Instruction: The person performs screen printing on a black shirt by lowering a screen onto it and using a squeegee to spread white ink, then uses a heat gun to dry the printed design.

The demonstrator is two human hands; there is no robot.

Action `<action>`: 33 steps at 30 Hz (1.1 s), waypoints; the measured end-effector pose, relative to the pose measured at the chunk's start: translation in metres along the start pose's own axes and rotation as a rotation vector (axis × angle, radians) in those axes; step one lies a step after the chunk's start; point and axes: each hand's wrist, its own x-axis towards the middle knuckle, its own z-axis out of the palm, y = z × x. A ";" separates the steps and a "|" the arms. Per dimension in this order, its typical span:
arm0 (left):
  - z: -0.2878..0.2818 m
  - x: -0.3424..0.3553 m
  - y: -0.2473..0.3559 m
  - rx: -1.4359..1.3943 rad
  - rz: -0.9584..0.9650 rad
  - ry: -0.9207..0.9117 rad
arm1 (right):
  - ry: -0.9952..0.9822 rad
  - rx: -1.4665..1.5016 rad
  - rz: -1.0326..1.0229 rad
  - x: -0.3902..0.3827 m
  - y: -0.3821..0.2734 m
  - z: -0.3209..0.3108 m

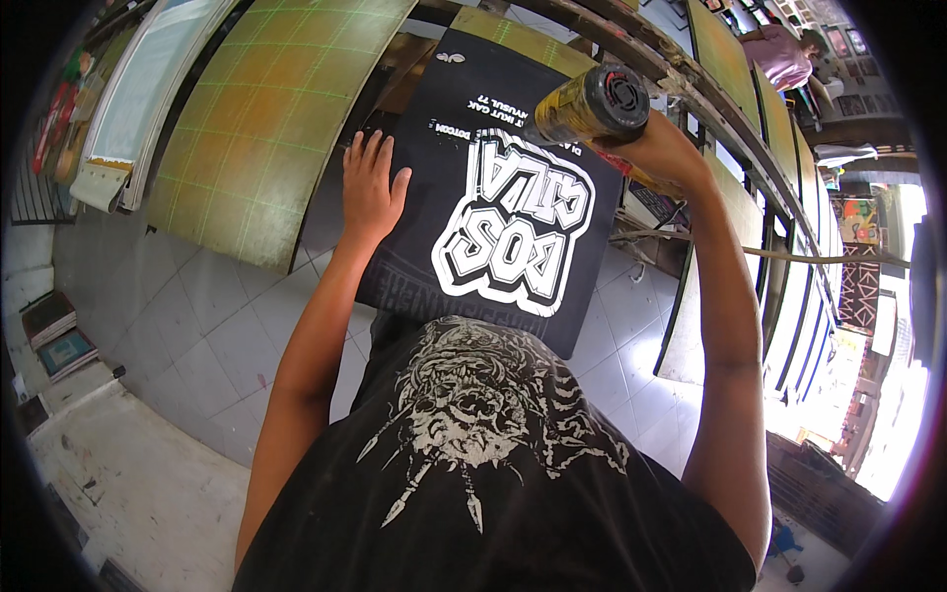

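Observation:
A black printed cloth (444,187), which looks like a T-shirt panel, lies spread over a board in front of me. Large white block letters fill its middle, with small white print above them. My left hand (373,183) rests flat on the cloth's left edge, fingers stretched and slightly spread. In my right hand (659,153) is a yellow and black heat gun (597,104), held above the cloth's far right part. Its round black vented end faces up toward me, and its nozzle points down at the small print. My right fingers are mostly hidden behind the tool.
A bare yellow-green board (266,118) stands to the left, beside a framed screen (148,89). More boards (725,49) line a rail on the right, where a cable (789,257) runs across. Far right, another person (779,54) is partly visible. Grey tiles (237,335) cover the floor.

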 end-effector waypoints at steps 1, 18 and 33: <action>0.000 0.000 0.000 -0.008 -0.004 -0.015 | 0.007 -0.024 0.019 -0.001 -0.002 -0.001; 0.001 0.001 0.003 -0.025 0.030 -0.216 | -0.050 0.027 0.034 -0.008 0.021 -0.009; 0.004 0.000 0.003 -0.022 0.027 -0.216 | -0.008 0.010 -0.015 -0.023 0.041 -0.009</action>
